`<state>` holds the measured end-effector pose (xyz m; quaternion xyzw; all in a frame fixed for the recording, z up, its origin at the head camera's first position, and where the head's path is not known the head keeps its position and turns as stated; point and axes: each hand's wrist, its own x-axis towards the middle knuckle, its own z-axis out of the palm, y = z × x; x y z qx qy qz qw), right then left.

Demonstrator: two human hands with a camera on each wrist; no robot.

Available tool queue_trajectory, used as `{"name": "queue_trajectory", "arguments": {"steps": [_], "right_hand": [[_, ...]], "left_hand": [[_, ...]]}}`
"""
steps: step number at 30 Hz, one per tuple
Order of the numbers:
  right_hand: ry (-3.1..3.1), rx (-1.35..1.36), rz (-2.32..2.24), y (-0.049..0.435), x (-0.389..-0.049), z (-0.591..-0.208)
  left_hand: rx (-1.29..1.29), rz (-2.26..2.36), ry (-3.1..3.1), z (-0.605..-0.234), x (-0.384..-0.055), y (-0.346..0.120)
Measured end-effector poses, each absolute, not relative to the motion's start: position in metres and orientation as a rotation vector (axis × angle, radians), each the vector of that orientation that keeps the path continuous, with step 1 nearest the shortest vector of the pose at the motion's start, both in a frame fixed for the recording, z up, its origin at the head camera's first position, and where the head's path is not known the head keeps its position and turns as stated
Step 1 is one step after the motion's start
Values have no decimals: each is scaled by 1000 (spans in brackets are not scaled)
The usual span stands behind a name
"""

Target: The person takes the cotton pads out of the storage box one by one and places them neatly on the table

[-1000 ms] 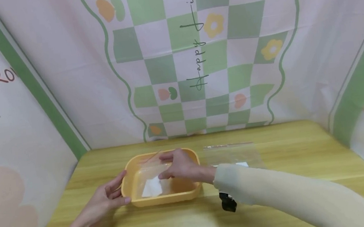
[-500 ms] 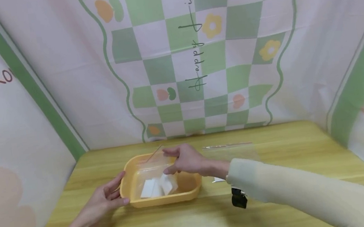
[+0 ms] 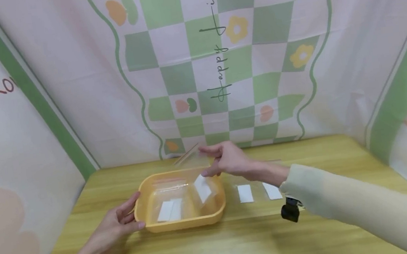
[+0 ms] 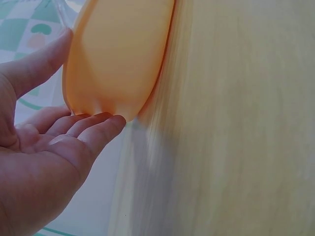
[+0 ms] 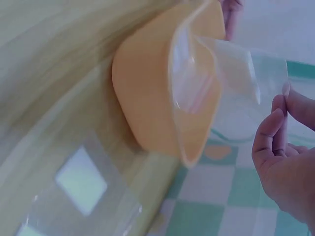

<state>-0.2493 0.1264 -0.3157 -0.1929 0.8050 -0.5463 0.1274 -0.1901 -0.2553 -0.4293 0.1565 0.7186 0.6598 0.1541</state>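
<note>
Along one edge of a clear bag (image 5: pixel 231 78), the right hand's (image 3: pixel 228 158) thumb and fingertips meet in a narrow pinch. Being caught at the margin, the bag hangs away from the palm, probably so that its face and the white piece (image 3: pixel 202 188) in it stay unbent. The bag slants down from the fingers over the right half of an orange tub (image 3: pixel 183 224); whether its lower end is inside the tub's mouth or just above it, I cannot tell.

Across the tub, the left hand (image 3: pixel 118 223) holds the left end, its fingers parted from the thumb to span the outer wall, most likely to keep the light plastic from sliding on the counter (image 3: pixel 211 249). Within the tub, left of the held bag, lies more clear plastic (image 3: pixel 175 191) with two white pieces showing, one bag or several. Right of the tub, below the right forearm, clear packaging (image 3: pixel 257 194) with two white patches lies flat, well apart from the left hand.
</note>
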Motion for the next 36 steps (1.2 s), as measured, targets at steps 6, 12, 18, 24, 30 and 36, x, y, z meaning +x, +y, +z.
{"name": "queue_trajectory", "arguments": {"steps": [6,12,18,24,30,36], "right_hand": [[2331,-484,-1617,159,-251,-307],[2309,-451,-1669,190,-253,-306],[2329,-396,-1684,234,-251,-312],[2363,-355,-1682,281,-249,-324],[2372,-283,-1680,325,-249,-339],[2358,-231,-1659,358,-249,-354]], "left_hand": [[461,1898,2048,-429,-190,-254],[454,1901,2058,-430,-189,-256],[463,1898,2050,-430,-189,-255],[452,1900,2049,-429,-189,-254],[466,1888,2045,-427,-189,-255],[485,1891,2022,-426,-189,-255]]}}
